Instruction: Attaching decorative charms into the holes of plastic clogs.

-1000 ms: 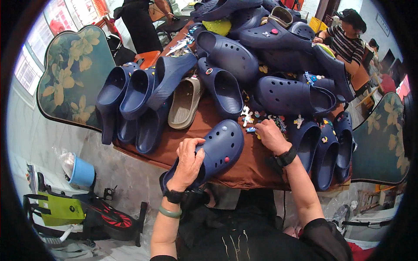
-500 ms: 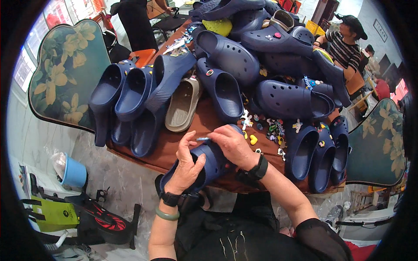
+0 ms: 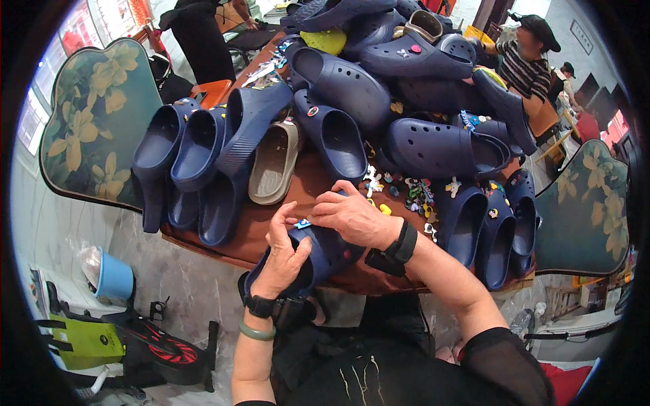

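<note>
A navy blue clog (image 3: pixel 330 252) lies tilted in front of me at the table's near edge. My left hand (image 3: pixel 283 260) curls over its opening, thumb bent against the clog and fingers raised beside a charm. Between my hands is that small blue-and-white shoe charm (image 3: pixel 302 223), close against the clog's upper. The fingers of my right hand (image 3: pixel 355 218) are pinched at the charm's right end, partly hiding it. A red charm (image 3: pixel 349 254) shows on the clog's side below my right hand.
A pile of navy clogs (image 3: pixel 352 88) covers the table's far side. One grey clog (image 3: pixel 274 162) leans by a left-hand row; more navy clogs (image 3: pixel 497 237) stand at right. Loose charms (image 3: pixel 420 196) lie scattered near my right hand. A person (image 3: pixel 528 61) sits at the far right.
My right hand has come slightly left and down with the charm, which sits lower against the clog. The left hand keeps its place on the clog. The whole view has shifted a little.
</note>
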Demonstrator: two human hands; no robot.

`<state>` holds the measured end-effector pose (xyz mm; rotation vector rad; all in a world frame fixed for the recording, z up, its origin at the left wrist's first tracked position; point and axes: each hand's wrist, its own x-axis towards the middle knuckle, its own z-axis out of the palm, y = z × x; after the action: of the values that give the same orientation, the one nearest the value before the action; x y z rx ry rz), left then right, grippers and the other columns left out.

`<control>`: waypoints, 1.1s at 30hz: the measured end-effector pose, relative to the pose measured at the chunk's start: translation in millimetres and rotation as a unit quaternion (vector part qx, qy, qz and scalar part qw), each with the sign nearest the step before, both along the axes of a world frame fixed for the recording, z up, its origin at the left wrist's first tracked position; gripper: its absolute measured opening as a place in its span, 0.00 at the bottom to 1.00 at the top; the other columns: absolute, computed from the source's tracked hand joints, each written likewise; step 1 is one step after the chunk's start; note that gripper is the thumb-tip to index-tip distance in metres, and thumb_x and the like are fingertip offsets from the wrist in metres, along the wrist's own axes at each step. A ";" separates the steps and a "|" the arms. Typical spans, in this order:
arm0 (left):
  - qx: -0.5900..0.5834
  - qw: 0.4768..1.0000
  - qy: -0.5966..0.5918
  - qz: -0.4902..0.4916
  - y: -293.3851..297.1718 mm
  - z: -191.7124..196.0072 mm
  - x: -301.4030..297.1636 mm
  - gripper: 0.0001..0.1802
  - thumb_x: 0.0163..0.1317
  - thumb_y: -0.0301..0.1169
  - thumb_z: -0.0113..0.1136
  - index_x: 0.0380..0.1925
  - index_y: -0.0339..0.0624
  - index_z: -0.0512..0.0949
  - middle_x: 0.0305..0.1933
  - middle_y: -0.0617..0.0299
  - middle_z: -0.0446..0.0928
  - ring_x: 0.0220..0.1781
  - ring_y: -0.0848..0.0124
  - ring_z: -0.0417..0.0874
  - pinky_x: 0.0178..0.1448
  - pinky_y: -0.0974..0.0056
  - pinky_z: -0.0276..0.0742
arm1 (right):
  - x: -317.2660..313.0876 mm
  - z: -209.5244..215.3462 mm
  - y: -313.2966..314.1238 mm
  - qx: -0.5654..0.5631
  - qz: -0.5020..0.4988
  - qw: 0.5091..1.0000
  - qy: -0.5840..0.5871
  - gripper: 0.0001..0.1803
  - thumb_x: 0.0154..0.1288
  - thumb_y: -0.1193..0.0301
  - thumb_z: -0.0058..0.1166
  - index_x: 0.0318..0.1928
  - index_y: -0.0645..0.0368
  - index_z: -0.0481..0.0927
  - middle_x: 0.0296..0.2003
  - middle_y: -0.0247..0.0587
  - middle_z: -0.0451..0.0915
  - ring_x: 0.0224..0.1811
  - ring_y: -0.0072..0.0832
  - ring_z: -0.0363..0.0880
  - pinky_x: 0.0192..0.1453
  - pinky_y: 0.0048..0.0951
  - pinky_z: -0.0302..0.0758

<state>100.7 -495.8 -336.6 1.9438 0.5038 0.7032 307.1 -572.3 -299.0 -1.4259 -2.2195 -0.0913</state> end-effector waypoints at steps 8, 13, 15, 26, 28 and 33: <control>-0.009 0.997 0.078 -0.006 1.9 2.1 -4.0 0.38 0.61 0.26 0.58 0.70 0.42 0.55 0.66 0.52 0.65 0.65 0.59 0.65 0.72 0.54 0.56 | -23.7 11.9 3.4 -0.085 0.005 0.978 -0.192 0.08 0.49 0.69 0.61 0.32 0.50 0.87 0.42 0.29 0.78 0.53 0.27 0.74 0.63 0.45 0.60; 0.021 0.997 0.061 0.032 -4.6 7.1 -0.7 0.37 0.62 0.27 0.57 0.70 0.42 0.54 0.61 0.51 0.68 0.66 0.56 0.65 0.72 0.51 0.56 | -31.8 -0.1 -2.7 -0.036 -0.047 0.994 -0.096 0.09 0.52 0.71 0.60 0.36 0.51 0.87 0.47 0.33 0.78 0.52 0.29 0.75 0.63 0.45 0.62; 0.024 0.996 0.076 0.029 -3.0 10.0 0.7 0.36 0.62 0.28 0.55 0.70 0.42 0.55 0.60 0.51 0.69 0.65 0.56 0.65 0.72 0.51 0.55 | -28.7 -8.9 -9.4 -0.012 -0.072 0.994 -0.075 0.13 0.53 0.72 0.59 0.41 0.52 0.86 0.48 0.34 0.78 0.53 0.31 0.75 0.64 0.45 0.62; 0.046 0.991 0.120 0.020 -4.7 19.2 2.4 0.32 0.64 0.34 0.49 0.68 0.42 0.58 0.61 0.51 0.67 0.66 0.56 0.63 0.74 0.49 0.52 | 92.7 -60.8 -88.6 0.057 -0.377 0.922 0.074 0.09 0.56 0.74 0.58 0.39 0.56 0.84 0.38 0.41 0.79 0.44 0.43 0.79 0.48 0.43 0.76; 0.040 0.992 0.115 0.028 -4.8 19.3 1.5 0.32 0.64 0.34 0.50 0.68 0.42 0.58 0.61 0.50 0.66 0.66 0.56 0.63 0.74 0.50 0.52 | 95.3 -69.5 -82.5 0.054 -0.376 0.923 0.066 0.10 0.57 0.75 0.57 0.40 0.56 0.84 0.40 0.42 0.79 0.45 0.42 0.79 0.49 0.43 0.75; 0.007 0.996 0.078 0.045 -14.0 20.2 2.3 0.32 0.65 0.34 0.52 0.68 0.40 0.59 0.65 0.48 0.64 0.67 0.54 0.63 0.75 0.50 0.52 | 97.2 -83.6 -68.9 -0.046 -0.405 0.913 0.029 0.09 0.60 0.76 0.53 0.41 0.61 0.81 0.42 0.46 0.77 0.47 0.45 0.79 0.53 0.44 0.77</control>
<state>103.0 -509.8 -316.4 2.0097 0.6867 0.6149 404.3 -641.2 -382.6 -2.2766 -1.4588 -0.2182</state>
